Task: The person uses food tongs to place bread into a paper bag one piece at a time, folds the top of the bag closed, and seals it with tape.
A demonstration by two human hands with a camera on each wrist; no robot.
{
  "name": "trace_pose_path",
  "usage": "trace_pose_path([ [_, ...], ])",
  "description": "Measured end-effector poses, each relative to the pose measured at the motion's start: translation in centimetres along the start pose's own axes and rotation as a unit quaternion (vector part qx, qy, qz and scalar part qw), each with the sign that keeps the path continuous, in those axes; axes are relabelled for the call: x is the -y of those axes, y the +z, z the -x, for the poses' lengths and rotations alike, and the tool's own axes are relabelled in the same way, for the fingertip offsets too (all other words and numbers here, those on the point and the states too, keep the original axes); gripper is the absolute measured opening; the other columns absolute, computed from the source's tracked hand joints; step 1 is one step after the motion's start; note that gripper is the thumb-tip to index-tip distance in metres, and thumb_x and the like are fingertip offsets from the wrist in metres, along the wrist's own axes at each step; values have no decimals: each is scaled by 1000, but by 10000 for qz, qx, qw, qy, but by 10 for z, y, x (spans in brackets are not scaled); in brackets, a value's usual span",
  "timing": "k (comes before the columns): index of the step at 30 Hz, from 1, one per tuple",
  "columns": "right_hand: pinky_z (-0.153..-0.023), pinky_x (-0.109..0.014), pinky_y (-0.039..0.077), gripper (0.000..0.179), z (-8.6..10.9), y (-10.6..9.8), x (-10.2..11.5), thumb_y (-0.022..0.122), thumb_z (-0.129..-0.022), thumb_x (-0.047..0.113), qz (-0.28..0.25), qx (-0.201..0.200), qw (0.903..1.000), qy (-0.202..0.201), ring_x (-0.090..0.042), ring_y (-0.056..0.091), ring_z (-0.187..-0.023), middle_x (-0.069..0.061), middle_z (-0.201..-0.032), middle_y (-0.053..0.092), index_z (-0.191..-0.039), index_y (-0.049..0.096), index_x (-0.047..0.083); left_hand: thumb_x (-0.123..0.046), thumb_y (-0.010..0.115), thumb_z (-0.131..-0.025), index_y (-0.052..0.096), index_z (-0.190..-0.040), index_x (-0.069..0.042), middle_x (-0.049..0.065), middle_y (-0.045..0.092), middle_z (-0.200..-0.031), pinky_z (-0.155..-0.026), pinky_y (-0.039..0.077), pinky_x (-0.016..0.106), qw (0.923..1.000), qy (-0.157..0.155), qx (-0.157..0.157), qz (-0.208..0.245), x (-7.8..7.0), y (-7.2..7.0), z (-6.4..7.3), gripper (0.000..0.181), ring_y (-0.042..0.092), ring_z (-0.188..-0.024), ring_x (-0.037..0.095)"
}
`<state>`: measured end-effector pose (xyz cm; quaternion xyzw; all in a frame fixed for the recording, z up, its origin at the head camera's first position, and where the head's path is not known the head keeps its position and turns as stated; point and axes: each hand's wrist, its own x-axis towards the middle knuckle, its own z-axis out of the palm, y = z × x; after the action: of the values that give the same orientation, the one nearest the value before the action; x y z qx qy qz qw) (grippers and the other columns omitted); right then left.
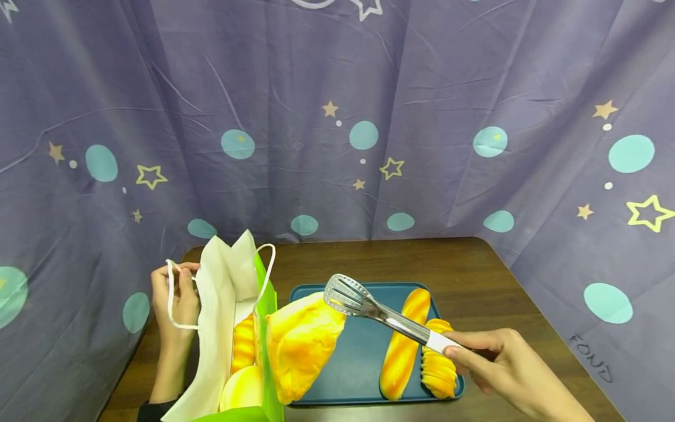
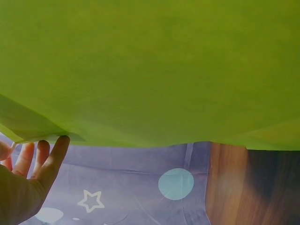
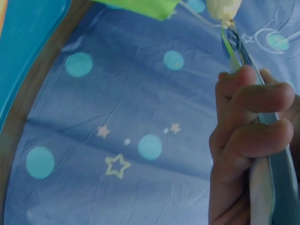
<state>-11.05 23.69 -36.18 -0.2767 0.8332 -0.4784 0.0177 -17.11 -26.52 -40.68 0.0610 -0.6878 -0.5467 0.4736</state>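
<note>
Metal tongs [image 1: 369, 308] pinch a big yellow bread [image 1: 300, 349] at the mouth of the green bag [image 1: 266, 351], gripped by the right hand [image 1: 498, 366]. The left hand [image 1: 176, 296] pinches the bag's white handle [image 1: 171, 293]. Two loaves lie on the blue tray [image 1: 364, 357] on the bench [image 1: 474, 281].

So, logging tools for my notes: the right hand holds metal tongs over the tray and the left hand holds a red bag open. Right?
Not quite: the bag is green, as the head view shows. The right hand does hold the metal tongs over the tray, and the left hand holds the bag open.

Bright, even light with soft shadows; both wrist views are close and blurred.
</note>
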Motion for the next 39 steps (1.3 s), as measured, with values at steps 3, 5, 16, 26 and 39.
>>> trace_pose_path([
  [3,-38,-23,37,24,-7,7,9,65,-99,-2,-198,-90,9997,-115,-7,41,-47,0,-63,53,-120,76,4,1,52,-103,52,-107,5,-20,70,-92,-67,43,14,10000,12,29,-4,-1,1,0,6,60,-82,4],
  [5,-38,-23,38,22,-12,13,15,66,-98,-4,-315,-203,9988,-323,-8,42,-47,0,-65,56,-115,77,6,0,52,-103,52,-107,6,-20,70,-92,-65,43,14,10000,34,55,-11,-2,1,0,7,59,-80,4],
  [16,-34,-20,31,28,-31,30,35,68,-94,-10,-692,-546,9910,-1010,-12,36,-42,-2,-58,51,-116,78,3,1,54,-102,52,-106,5,-22,69,-91,-63,42,12,9999,114,43,-90,1,2,1,5,57,-77,2],
  [26,-42,-12,34,30,-43,57,49,79,-85,-6,80,-1318,9667,-2191,4,39,-52,5,-74,68,-114,78,1,-2,51,-104,48,-112,15,-21,68,-94,-74,42,14,9998,64,199,-4,-2,1,3,19,57,-87,6],
  [39,-55,-3,34,31,-53,76,53,64,-103,38,1865,-1929,9128,-3078,7,45,-57,15,-77,65,-112,79,12,-3,55,-104,49,-112,15,-25,68,-93,-65,44,10,9995,177,38,-267,-3,4,3,21,59,-77,-1],
])
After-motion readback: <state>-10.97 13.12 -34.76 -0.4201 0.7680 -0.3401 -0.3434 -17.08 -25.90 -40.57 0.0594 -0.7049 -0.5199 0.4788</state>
